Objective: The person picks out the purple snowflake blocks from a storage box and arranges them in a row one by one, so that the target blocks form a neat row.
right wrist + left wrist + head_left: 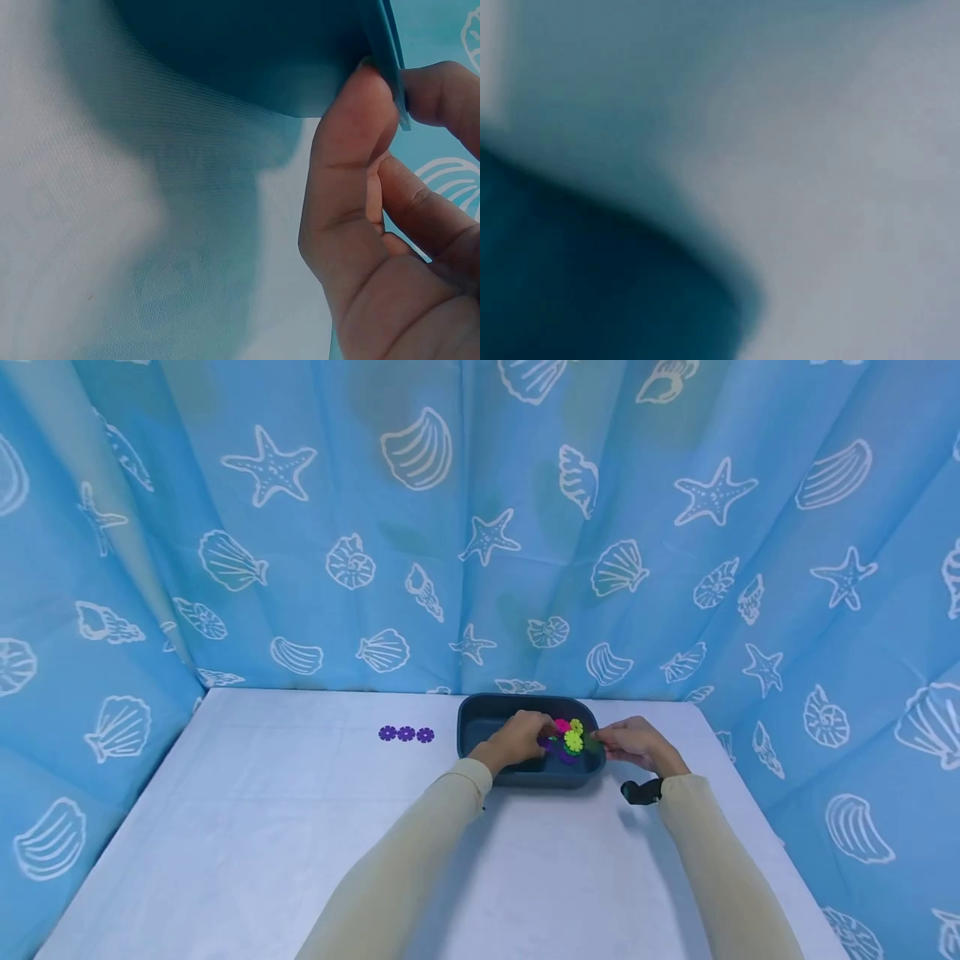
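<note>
A dark blue bin (551, 779) stands toward the back of the white table. Bright flower-shaped discs (573, 741) in yellow, pink, green and purple lie in its right part. My left hand (519, 737) reaches over the front rim into the bin, its fingertips among the discs; whether they pinch one is hidden. At the bin's right end, my right hand (633, 742) holds the rim. The right wrist view shows the thumb (356, 127) and a finger pinching the rim (391, 64) between them. The left wrist view is blurred, with only a dark bin edge (615, 255) and pale cloth.
Left of the bin, three purple flower discs (406, 734) lie side by side in a row on the white tablecloth (285, 827). A blue curtain (480, 585) with white shells and starfish hangs behind the table and along both sides.
</note>
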`<state>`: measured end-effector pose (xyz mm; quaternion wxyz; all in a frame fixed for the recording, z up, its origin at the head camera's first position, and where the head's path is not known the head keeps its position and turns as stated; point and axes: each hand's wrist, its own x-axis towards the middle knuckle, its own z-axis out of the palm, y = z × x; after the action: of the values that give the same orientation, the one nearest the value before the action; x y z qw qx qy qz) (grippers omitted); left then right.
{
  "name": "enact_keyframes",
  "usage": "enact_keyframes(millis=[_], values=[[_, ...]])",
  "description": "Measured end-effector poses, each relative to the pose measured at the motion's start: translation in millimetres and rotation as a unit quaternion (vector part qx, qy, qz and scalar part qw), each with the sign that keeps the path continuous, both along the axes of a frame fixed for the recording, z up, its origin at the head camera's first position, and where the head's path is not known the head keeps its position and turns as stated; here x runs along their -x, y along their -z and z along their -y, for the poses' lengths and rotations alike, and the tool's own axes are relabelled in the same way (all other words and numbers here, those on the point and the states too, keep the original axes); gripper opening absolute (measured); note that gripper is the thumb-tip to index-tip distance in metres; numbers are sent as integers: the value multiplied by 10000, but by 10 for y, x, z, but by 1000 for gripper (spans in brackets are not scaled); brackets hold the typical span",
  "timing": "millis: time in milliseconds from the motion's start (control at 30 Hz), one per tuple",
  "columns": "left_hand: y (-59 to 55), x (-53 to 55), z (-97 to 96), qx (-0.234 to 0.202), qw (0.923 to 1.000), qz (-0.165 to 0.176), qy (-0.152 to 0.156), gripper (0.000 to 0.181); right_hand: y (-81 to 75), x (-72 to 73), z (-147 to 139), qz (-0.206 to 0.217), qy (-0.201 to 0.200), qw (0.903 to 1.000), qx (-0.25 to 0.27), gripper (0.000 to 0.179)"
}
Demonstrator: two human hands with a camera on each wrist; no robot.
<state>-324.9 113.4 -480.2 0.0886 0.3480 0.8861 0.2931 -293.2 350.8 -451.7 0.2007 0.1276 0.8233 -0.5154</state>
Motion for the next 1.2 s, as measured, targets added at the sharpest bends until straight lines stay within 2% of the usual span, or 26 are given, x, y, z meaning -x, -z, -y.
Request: enact_keyframes(millis=[133,267,467,667,867,1000,1200], values=[[-215,42,224,-84,9998,-190,-69,38,-6,-4,6,-18,5,10000,-15,43],[-392,90,567,-155,9990,-317,-267,40,4,-10,22,-2,26,10000,82,43],[-471,160,1153,-503,9938,-115,-984,39,11,-5,17,-38,-53,10000,0,44],[-409,189,1724,-439,9860,6,-1610,41,34,-1,16,-74,-89,9999,-78,45],[-235,153,2185,-72,9786,174,-2051,41,22,-16,18,-43,-138,9999,-87,46],[-107,115,2388,110,9729,219,-2300,41,22,-11,26,12,-73,10000,-51,46],[14,75,2553,247,9661,361,-2543,44,22,5,30,-15,-57,10000,67,46]])
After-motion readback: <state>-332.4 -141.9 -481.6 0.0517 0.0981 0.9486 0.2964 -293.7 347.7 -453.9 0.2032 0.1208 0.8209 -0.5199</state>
